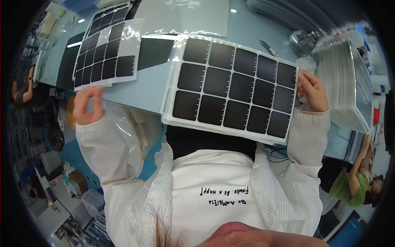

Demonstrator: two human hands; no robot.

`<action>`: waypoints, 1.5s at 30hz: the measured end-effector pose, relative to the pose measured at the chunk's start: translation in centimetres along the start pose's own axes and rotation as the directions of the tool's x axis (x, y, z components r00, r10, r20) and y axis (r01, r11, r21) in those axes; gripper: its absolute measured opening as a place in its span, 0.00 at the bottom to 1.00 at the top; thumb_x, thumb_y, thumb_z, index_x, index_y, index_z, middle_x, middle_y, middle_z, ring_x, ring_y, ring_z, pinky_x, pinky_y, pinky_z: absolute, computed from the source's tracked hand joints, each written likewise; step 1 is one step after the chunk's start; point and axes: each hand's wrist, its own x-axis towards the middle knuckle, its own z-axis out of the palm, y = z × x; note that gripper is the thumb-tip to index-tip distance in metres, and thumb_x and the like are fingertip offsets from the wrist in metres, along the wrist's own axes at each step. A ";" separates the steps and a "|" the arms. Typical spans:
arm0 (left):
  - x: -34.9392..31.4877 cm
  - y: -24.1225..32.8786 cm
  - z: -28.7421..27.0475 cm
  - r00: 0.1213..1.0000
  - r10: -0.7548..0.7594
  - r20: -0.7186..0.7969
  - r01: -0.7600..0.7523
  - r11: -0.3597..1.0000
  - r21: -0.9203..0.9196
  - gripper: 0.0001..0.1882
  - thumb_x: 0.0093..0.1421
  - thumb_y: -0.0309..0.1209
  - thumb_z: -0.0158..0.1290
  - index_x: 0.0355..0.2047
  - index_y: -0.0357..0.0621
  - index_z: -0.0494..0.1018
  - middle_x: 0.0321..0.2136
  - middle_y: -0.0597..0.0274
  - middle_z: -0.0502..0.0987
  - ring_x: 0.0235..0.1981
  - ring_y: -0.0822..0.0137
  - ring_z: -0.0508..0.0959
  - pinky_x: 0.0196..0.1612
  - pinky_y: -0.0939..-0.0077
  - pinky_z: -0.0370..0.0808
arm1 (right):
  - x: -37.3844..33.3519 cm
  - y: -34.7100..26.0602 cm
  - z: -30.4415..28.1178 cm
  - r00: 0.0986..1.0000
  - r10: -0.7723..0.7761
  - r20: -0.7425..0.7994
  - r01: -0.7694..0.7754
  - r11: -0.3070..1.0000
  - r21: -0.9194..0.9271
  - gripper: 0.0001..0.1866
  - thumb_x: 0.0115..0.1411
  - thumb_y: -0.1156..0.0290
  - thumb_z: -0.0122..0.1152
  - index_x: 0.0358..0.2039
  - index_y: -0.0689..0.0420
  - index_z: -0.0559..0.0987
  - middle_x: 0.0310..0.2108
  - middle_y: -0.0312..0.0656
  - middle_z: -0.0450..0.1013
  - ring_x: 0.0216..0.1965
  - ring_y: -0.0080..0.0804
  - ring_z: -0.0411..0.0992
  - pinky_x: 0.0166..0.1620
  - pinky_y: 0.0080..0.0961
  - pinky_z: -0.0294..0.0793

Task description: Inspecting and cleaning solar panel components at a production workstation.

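The right hand (313, 92) pinches the right side of the sheet stack (230, 88) overhanging the counter (138, 94)'s near edge. Farther left along it, the left hand (88, 105) hovers empty, loosely curled

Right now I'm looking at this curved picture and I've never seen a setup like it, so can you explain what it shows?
There's no machine here: a person is working with two bare hands. The picture comes from the left one of two wide fisheye cameras worn on their head, looking down, so straight edges bend.

On the pale blue flat table at the left lies a white sheet with rows of black squares. A large stack of white rectangular sheets bearing black squares sits in front of the person. A tall stack of white-edged sheets stands at the right.

The right hand has its fingers at the large stack's right edge; whether they pinch it, I can't tell. The left hand appears to hold nothing.
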 end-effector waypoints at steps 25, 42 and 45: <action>3.9 6.6 9.7 0.845 0.096 0.526 -0.015 0.988 -0.156 0.05 0.48 0.20 0.50 0.18 0.35 0.66 0.16 0.60 0.64 0.22 0.64 0.64 0.25 0.75 0.62 | -2.6 -3.2 2.7 0.967 0.183 0.176 -0.153 0.974 -0.169 0.08 0.56 0.73 0.54 0.23 0.63 0.74 0.14 0.37 0.69 0.08 0.16 0.60 0.12 0.12 0.56; 4.0 6.0 8.1 0.746 0.036 0.665 0.393 0.782 -0.483 0.10 0.58 0.24 0.44 0.20 0.39 0.61 0.19 0.68 0.61 0.20 0.78 0.58 0.25 0.85 0.56 | -3.7 -4.0 0.4 0.921 0.112 0.373 -0.153 0.985 0.083 0.13 0.55 0.71 0.56 0.16 0.63 0.73 0.11 0.37 0.68 0.08 0.16 0.60 0.13 0.12 0.55; 3.9 5.8 8.0 0.735 0.075 0.674 0.391 0.765 -0.511 0.10 0.58 0.24 0.44 0.20 0.40 0.62 0.18 0.69 0.61 0.20 0.78 0.58 0.25 0.85 0.56 | -3.9 -3.7 -0.1 0.909 0.055 0.414 -0.101 0.991 0.090 0.12 0.54 0.72 0.57 0.16 0.63 0.74 0.12 0.39 0.70 0.07 0.16 0.60 0.12 0.13 0.55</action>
